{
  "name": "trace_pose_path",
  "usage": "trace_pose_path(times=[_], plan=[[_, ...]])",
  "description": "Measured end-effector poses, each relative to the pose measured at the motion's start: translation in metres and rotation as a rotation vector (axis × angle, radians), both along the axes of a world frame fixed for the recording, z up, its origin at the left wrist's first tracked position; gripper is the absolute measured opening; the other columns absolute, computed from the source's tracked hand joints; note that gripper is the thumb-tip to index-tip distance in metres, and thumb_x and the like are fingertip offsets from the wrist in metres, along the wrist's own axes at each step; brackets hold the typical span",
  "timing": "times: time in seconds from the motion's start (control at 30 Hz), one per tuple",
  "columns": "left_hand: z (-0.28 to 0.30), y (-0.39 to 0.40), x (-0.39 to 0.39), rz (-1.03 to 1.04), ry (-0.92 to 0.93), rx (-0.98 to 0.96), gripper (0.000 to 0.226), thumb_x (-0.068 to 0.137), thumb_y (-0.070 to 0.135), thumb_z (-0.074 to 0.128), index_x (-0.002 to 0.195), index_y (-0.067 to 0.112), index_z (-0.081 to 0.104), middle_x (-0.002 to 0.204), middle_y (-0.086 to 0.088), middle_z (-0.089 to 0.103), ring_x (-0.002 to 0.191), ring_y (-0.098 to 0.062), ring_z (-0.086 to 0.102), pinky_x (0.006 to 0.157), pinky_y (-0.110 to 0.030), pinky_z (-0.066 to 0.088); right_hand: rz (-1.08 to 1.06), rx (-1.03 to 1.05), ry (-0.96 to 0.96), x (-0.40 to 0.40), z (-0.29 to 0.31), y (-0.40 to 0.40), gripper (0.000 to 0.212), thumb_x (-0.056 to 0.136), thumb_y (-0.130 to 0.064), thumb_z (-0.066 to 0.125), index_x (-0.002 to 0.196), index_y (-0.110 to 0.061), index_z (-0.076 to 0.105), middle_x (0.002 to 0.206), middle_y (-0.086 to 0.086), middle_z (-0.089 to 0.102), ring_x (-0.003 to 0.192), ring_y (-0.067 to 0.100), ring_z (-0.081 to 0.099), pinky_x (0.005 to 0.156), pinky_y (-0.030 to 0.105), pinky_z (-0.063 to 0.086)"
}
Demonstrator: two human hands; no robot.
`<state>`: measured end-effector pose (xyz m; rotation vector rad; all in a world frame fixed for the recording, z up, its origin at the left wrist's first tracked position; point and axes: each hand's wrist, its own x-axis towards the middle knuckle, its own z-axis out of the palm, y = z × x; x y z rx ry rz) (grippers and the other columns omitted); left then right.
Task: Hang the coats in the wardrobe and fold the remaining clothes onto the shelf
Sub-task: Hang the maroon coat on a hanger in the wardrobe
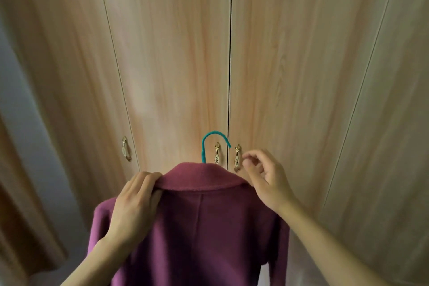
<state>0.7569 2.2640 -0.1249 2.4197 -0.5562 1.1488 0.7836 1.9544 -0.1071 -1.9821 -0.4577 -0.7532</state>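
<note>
One plum coat (197, 220) on its teal hanger (205, 146) hangs in front of me, back toward me, held up before the shut wardrobe doors (176, 53), hook just below handle height, prob. so I can free a hand for the doors. My left hand (133, 202) grips the collar & shoulder, fingers curled over the edge. My right hand (262, 176) holds nothing, fingers loosely bent, just beside the right door handle (237, 158).

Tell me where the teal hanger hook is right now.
In the head view, the teal hanger hook sticks up from the purple wool coat's collar, low centre, in front of the closed wooden wardrobe doors, beside the ornate brass door handles.
</note>
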Motion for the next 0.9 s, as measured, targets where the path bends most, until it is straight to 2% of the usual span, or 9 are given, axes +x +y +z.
trace_pose_path(times=[0.07, 0.17, 0.3, 0.37, 0.53, 0.6, 0.7, 0.8, 0.9], plan=[[-0.007, 0.004, 0.019, -0.002, 0.005, -0.009, 0.026, 0.089, 0.022, 0.046, 0.107, 0.009, 0.059, 0.095, 0.0, 0.058, 0.082, -0.022, 0.056, 0.078, -0.03, 0.043, -0.028, -0.013, 0.084, 0.027, -0.005, 0.003, 0.016, 0.097, -0.033, 0.059, 0.111, -0.029, 0.063, 0.108, -0.015, 0.059, 0.092, 0.006, 0.059, 0.079, 0.016, 0.047], [-0.017, 0.014, 0.046, -0.027, 0.01, -0.01, 0.024, 0.088, 0.022, 0.048, 0.108, 0.012, 0.057, 0.096, 0.001, 0.058, 0.082, -0.022, 0.055, 0.077, -0.03, 0.043, -0.068, -0.101, 0.246, 0.064, -0.009, 0.008, 0.032, 0.096, -0.04, 0.057, 0.127, -0.034, 0.057, 0.118, -0.014, 0.052, 0.106, 0.002, 0.054, 0.093, 0.021, 0.044], [-0.029, 0.031, 0.08, -0.075, -0.013, -0.026, 0.024, 0.088, 0.021, 0.049, 0.109, 0.013, 0.057, 0.096, 0.0, 0.058, 0.084, -0.022, 0.054, 0.075, -0.032, 0.043, -0.182, -0.182, 0.373, 0.104, -0.02, 0.018, 0.045, 0.094, -0.045, 0.057, 0.137, -0.038, 0.047, 0.129, -0.008, 0.046, 0.121, 0.009, 0.047, 0.096, 0.021, 0.032], [-0.032, 0.038, 0.1, -0.112, -0.04, -0.009, 0.024, 0.088, 0.02, 0.048, 0.109, 0.013, 0.058, 0.097, 0.001, 0.059, 0.086, -0.02, 0.053, 0.076, -0.03, 0.041, -0.25, -0.238, 0.399, 0.123, -0.028, 0.023, 0.05, 0.092, -0.046, 0.058, 0.14, -0.036, 0.044, 0.137, -0.005, 0.046, 0.128, 0.011, 0.042, 0.1, 0.024, 0.03], [-0.041, 0.05, 0.149, -0.192, -0.064, 0.028, 0.025, 0.088, 0.02, 0.047, 0.11, 0.014, 0.057, 0.097, 0.001, 0.059, 0.088, -0.021, 0.052, 0.075, -0.031, 0.04, -0.369, -0.282, 0.594, 0.17, -0.04, 0.029, 0.067, 0.09, -0.044, 0.063, 0.149, -0.032, 0.032, 0.151, 0.003, 0.039, 0.138, 0.024, 0.039, 0.114, 0.046, 0.035], [-0.047, 0.052, 0.159, -0.216, -0.043, 0.045, 0.025, 0.088, 0.021, 0.047, 0.111, 0.014, 0.058, 0.097, 0.001, 0.059, 0.087, -0.021, 0.053, 0.075, -0.032, 0.04, -0.374, -0.287, 0.661, 0.181, -0.044, 0.029, 0.074, 0.09, -0.044, 0.064, 0.152, -0.032, 0.026, 0.157, 0.002, 0.033, 0.142, 0.024, 0.036, 0.115, 0.047, 0.034], [-0.057, 0.057, 0.171, -0.25, -0.011, 0.065, 0.026, 0.088, 0.02, 0.048, 0.111, 0.013, 0.059, 0.098, 0.002, 0.06, 0.087, -0.021, 0.054, 0.077, -0.031, 0.041, -0.341, -0.261, 0.674, 0.191, -0.054, 0.032, 0.078, 0.09, -0.04, 0.067, 0.153, -0.037, 0.021, 0.158, 0.003, 0.031, 0.142, 0.025, 0.036, 0.115, 0.045, 0.034], [-0.06, 0.057, 0.183, -0.241, 0.005, 0.078, 0.027, 0.088, 0.02, 0.048, 0.111, 0.012, 0.061, 0.099, 0.001, 0.061, 0.088, -0.021, 0.054, 0.077, -0.031, 0.041, -0.344, -0.174, 0.605, 0.199, -0.058, 0.036, 0.074, 0.088, -0.033, 0.071, 0.147, -0.04, 0.026, 0.151, 0.009, 0.034, 0.13, 0.026, 0.045, 0.11, 0.044, 0.039], [-0.059, 0.044, 0.188, -0.234, 0.013, 0.071, 0.027, 0.088, 0.019, 0.047, 0.109, 0.01, 0.062, 0.097, 0.0, 0.062, 0.088, -0.021, 0.054, 0.076, -0.032, 0.041, -0.352, -0.174, 0.535, 0.201, -0.06, 0.033, 0.072, 0.087, -0.031, 0.072, 0.142, -0.04, 0.027, 0.142, 0.012, 0.034, 0.118, 0.025, 0.047, 0.106, 0.042, 0.041]])
